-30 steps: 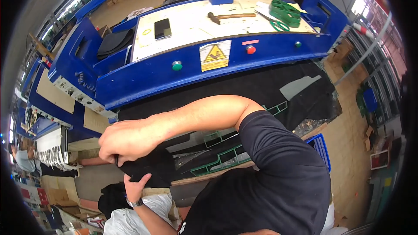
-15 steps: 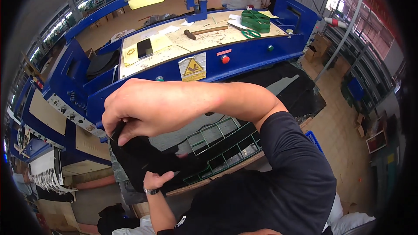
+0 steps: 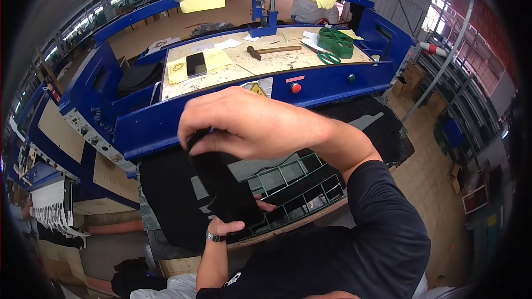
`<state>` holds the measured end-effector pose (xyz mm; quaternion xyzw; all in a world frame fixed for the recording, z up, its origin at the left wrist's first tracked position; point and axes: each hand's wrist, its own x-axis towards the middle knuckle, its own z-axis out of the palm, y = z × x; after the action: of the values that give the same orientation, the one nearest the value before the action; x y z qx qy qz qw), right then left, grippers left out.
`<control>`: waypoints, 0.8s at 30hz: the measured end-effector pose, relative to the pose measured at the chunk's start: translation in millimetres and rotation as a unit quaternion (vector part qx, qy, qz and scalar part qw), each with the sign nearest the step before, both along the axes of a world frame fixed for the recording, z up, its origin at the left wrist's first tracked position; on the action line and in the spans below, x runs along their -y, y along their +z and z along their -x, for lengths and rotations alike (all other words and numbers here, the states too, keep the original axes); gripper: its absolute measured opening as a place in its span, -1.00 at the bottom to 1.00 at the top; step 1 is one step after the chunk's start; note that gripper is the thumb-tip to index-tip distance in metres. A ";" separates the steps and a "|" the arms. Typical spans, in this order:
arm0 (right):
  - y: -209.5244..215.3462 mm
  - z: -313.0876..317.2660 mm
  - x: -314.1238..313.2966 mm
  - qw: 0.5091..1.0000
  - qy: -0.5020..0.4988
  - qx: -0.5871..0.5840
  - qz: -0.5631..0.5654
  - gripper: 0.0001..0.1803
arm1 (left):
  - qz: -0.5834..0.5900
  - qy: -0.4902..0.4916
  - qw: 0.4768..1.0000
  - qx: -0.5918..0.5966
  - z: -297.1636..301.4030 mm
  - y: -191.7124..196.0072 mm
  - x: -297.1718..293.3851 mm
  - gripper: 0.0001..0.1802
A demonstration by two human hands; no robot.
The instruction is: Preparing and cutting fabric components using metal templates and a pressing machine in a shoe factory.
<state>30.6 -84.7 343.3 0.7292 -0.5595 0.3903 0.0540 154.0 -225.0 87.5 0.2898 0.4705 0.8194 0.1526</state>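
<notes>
A black strip of fabric (image 3: 221, 180) hangs between my hands. My right hand (image 3: 244, 119) pinches its upper end between thumb and fingers, my arm reaching across from the right. Below, my left hand (image 3: 226, 227), with a wristwatch on its wrist, is closed around the lower part of the black pieces. The thumb lies on the near side, and fingertips show past the far edge. Whether the strip is one layer or several I cannot tell. Beside my hands, a green metal cutting die (image 3: 302, 205) with open cells lies on dark sheet material (image 3: 166, 199).
Beyond stands a blue press (image 3: 327, 86) with a pale board (image 3: 238, 72) carrying a hammer (image 3: 274, 51), a phone (image 3: 195, 64), green scissors (image 3: 328, 57) and another green die (image 3: 335, 41). A red button (image 3: 296, 87) sits on its front beam. Cartons (image 3: 410, 75) stand at right.
My right hand has moved right with the black piece, which now hangs straighter. My left hand has also shifted right, its fingertips now showing beyond the fabric. The view has turned slightly.
</notes>
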 end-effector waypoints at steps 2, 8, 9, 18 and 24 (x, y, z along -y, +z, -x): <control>-5.1 7.4 -10.8 0.993 -0.087 0.056 -0.057 -0.86 | 0.000 0.024 1.000 0.012 0.2 -4.2 -0.8 -0.20; -34.3 50.6 -56.4 0.969 -0.125 0.168 -0.130 -0.91 | 0.018 0.059 0.995 0.082 -4.5 -15.5 -16.0 -0.27; -41.0 59.8 -63.2 0.966 -0.122 0.188 -0.130 -0.90 | 0.034 0.048 0.994 0.087 -6.6 -21.6 -16.8 -0.26; -112.8 172.8 -106.1 0.917 -0.115 0.373 -0.081 -0.89 | 0.065 0.110 0.953 0.274 -30.6 -44.1 -71.3 -0.41; -152.9 225.2 -128.5 0.915 -0.155 0.368 -0.055 -0.79 | 0.162 0.241 0.861 0.418 -33.4 -38.6 -128.3 -0.40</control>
<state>-194.5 43.9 190.4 0.4399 -0.6665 0.5863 -0.1361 187.4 -96.7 48.9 -0.2305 0.5437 0.7873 0.1775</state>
